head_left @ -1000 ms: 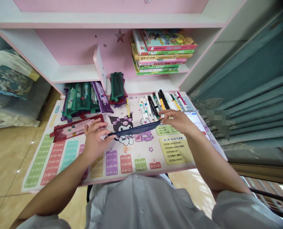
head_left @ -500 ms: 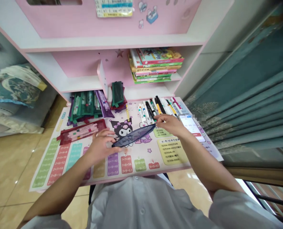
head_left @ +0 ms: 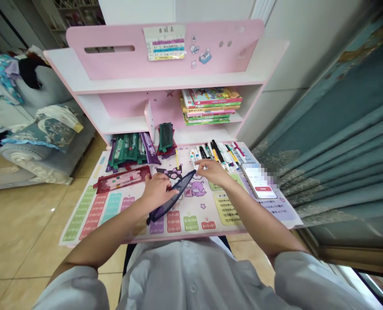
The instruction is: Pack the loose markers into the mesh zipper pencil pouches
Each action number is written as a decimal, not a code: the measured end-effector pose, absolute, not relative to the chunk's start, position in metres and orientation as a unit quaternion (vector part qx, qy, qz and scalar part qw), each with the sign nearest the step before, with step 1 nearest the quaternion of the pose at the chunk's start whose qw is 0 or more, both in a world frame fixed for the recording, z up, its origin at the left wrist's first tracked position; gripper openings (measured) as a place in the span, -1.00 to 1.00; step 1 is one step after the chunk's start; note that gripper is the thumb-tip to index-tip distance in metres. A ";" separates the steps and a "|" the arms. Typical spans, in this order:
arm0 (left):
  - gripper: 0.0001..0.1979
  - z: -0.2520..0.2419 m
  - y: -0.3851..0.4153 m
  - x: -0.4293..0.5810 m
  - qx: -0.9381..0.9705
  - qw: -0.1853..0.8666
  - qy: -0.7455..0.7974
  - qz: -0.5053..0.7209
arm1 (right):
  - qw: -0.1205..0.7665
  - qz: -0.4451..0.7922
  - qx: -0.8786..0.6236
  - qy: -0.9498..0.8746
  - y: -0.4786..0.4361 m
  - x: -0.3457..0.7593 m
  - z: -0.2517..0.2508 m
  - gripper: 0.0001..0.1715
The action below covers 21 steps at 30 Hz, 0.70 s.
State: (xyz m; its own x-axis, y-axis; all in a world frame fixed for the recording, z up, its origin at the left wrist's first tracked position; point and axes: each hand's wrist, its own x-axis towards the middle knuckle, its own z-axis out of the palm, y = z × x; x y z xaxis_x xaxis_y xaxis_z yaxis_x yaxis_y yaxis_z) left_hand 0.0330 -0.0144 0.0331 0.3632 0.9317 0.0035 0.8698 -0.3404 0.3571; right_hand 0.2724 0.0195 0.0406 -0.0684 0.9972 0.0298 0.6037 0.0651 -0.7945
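A dark blue mesh zip pouch (head_left: 167, 206) lies slantwise in front of me, above the desk mat. My left hand (head_left: 157, 189) is closed over its middle, the thumb on the near side. At the pouch's far right tip, my right hand (head_left: 212, 171) pinches the corner. Just beyond the right hand is a row of loose pens and markers (head_left: 219, 151), some white, some black. To the left of my left hand, a red mesh pouch (head_left: 123, 180) with pens inside lies flat. Whether the blue pouch holds anything is unclear.
Green and purple filled pouches (head_left: 128, 148) are piled at the back left. A stack of folded green and red pouches (head_left: 166, 137) leans by the shelf divider. One yellow pen (head_left: 177, 159) lies alone. A phone (head_left: 259, 181) lies on the right; books (head_left: 210, 107) fill the shelf.
The blue pouch has swung steeper, its left end dropping toward me. My left hand has moved from its left end onto its middle. The right hand has shifted left. My view has tilted up.
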 end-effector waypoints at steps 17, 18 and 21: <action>-0.73 0.020 -0.012 0.066 0.774 0.134 0.599 0.155 | 0.327 0.203 -0.626 -0.678 -0.021 0.227 0.004 -0.80; -0.72 0.020 -0.013 0.066 0.773 0.143 0.600 0.151 | 0.323 0.193 -0.629 -0.680 -0.021 0.228 0.002 -0.83; -0.65 0.020 -0.015 0.066 0.767 0.174 0.600 0.149 | 0.329 0.172 -0.624 -0.688 -0.022 0.235 -0.004 -0.86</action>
